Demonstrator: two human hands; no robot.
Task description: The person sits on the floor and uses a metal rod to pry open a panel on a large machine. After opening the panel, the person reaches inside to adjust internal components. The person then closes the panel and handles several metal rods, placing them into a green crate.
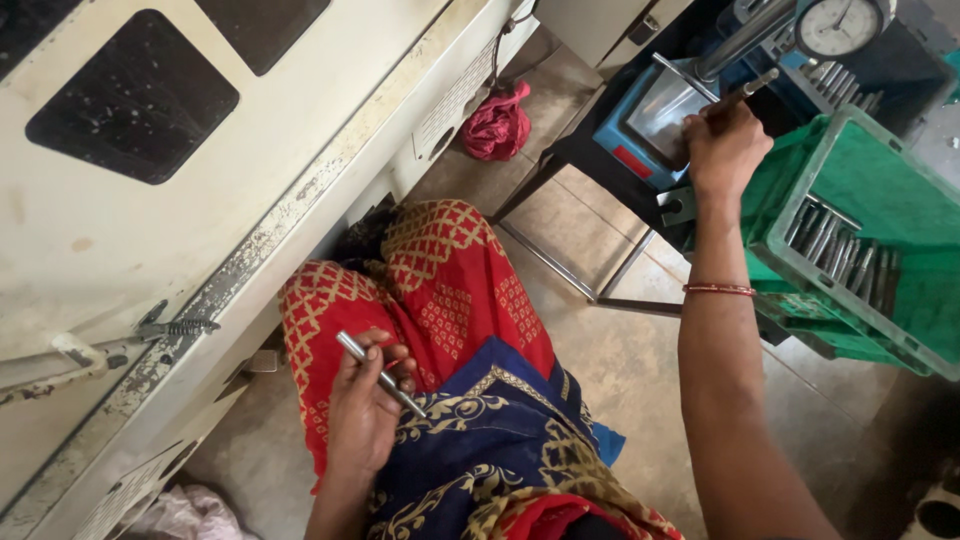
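My left hand (368, 400) rests on my lap over red and blue patterned cloth and holds a thin metal rod (380, 374) across its fingers. My right hand (724, 148) is stretched out to the upper right and grips another metal rod (748, 88), whose tip points up toward a dial gauge (838, 24) on a blue measuring stand (650, 115). A green plastic crate (800, 262) to the right of that hand holds several similar metal rods (842, 250).
A large cream-coloured machine housing (230, 170) with dark windows fills the left side. A red cloth bundle (497, 125) lies on the tiled floor (630, 370) by the machine. The stand sits on a dark metal-framed table (560, 160).
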